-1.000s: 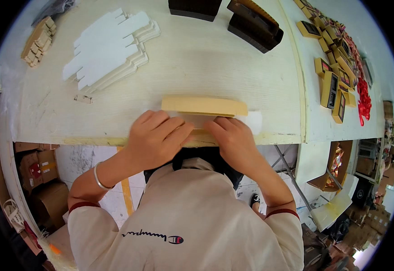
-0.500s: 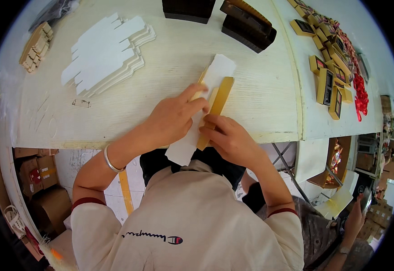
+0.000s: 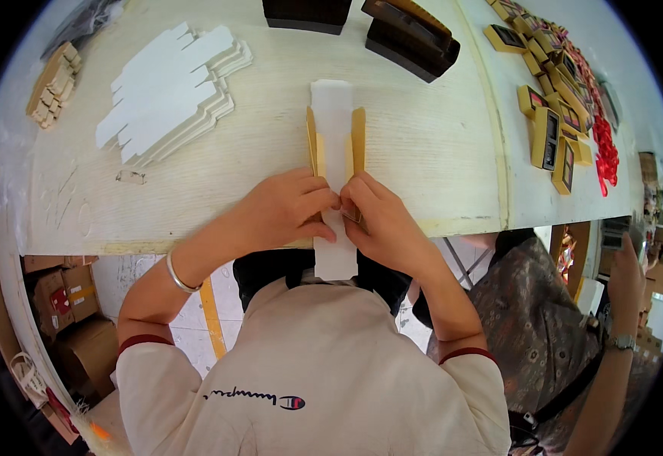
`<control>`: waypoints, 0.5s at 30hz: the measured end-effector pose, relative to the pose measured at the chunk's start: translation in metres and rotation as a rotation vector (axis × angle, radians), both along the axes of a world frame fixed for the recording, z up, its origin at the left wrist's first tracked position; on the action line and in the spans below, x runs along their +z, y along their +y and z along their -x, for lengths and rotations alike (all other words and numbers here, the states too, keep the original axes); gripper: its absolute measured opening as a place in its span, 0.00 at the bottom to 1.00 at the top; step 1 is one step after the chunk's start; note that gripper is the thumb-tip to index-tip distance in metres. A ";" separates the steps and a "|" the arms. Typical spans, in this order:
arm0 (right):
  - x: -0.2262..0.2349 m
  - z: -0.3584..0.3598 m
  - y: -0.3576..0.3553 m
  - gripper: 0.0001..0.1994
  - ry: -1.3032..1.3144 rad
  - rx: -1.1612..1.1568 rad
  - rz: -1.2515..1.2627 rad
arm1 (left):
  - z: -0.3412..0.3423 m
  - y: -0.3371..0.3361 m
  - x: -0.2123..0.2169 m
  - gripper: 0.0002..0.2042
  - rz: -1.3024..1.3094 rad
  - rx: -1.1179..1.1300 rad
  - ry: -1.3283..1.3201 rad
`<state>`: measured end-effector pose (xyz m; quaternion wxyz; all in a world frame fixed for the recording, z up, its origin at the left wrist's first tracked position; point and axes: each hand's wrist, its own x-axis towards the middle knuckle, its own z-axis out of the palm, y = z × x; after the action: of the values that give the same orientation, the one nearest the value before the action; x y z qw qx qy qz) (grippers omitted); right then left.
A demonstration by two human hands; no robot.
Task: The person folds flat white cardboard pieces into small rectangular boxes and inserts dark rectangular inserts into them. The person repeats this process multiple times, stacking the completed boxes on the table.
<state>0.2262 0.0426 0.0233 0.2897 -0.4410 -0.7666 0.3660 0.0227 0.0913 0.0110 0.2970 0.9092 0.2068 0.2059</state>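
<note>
Straight ahead of me at the table's near edge lies a long carton blank [image 3: 333,114], white inside and gold outside, its two long sides standing up. My left hand [image 3: 290,207] is closed at the left side of the carton, the fingers bent over its lower part. Around the right gold wall my right hand [image 3: 383,216] is closed, thumb and fingertips pinching it. Both hands' fingertips nearly meet over the white middle strip. The carton's near end hangs past the table edge toward my body.
A stack of flat white carton blanks [image 3: 168,95] lies to the left, with small folded pieces [image 3: 54,83] beyond. Two dark boxes [image 3: 411,42] stand at the back. Gold boxes [image 3: 546,137] and red ribbon [image 3: 607,156] lie to the right. A person's arm [image 3: 624,296] is at the right.
The carton has turned from slanting to pointing straight away from me, and its sides now stand up evenly. My right hand slid along the gold wall. The person at the right moved closer.
</note>
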 end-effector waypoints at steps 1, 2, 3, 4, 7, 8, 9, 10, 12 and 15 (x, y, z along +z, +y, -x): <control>-0.001 0.001 0.000 0.13 -0.019 -0.008 -0.013 | -0.004 -0.003 -0.004 0.13 -0.033 0.045 -0.024; -0.002 0.000 -0.001 0.13 -0.037 -0.014 -0.025 | -0.009 -0.008 -0.007 0.11 -0.066 0.094 -0.047; -0.002 0.000 -0.001 0.13 -0.059 -0.005 -0.029 | -0.012 -0.014 -0.008 0.10 -0.099 0.142 -0.070; -0.002 -0.001 -0.001 0.13 -0.080 0.005 -0.034 | -0.015 -0.018 -0.008 0.10 -0.131 0.152 -0.076; 0.000 -0.007 -0.004 0.14 -0.049 0.048 -0.035 | -0.020 -0.025 -0.011 0.08 -0.188 0.172 -0.082; 0.001 -0.011 -0.005 0.15 -0.024 0.071 -0.036 | -0.020 -0.026 -0.012 0.07 -0.183 0.180 -0.076; 0.002 -0.017 -0.008 0.16 -0.066 0.099 -0.066 | -0.020 -0.027 -0.014 0.06 -0.177 0.189 -0.071; 0.003 -0.026 -0.014 0.17 -0.108 0.127 -0.096 | -0.020 -0.028 -0.013 0.06 -0.149 0.186 -0.073; 0.003 -0.030 -0.025 0.19 -0.192 0.144 -0.215 | -0.019 -0.029 -0.011 0.07 -0.092 0.183 -0.078; -0.009 -0.029 -0.034 0.19 -0.227 0.088 -0.444 | -0.020 -0.029 -0.010 0.06 0.011 0.192 -0.089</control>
<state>0.2554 0.0083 0.0141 0.2753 -0.3713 -0.8742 0.1490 0.0430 0.0618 0.0012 0.2898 0.8735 0.2805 0.2725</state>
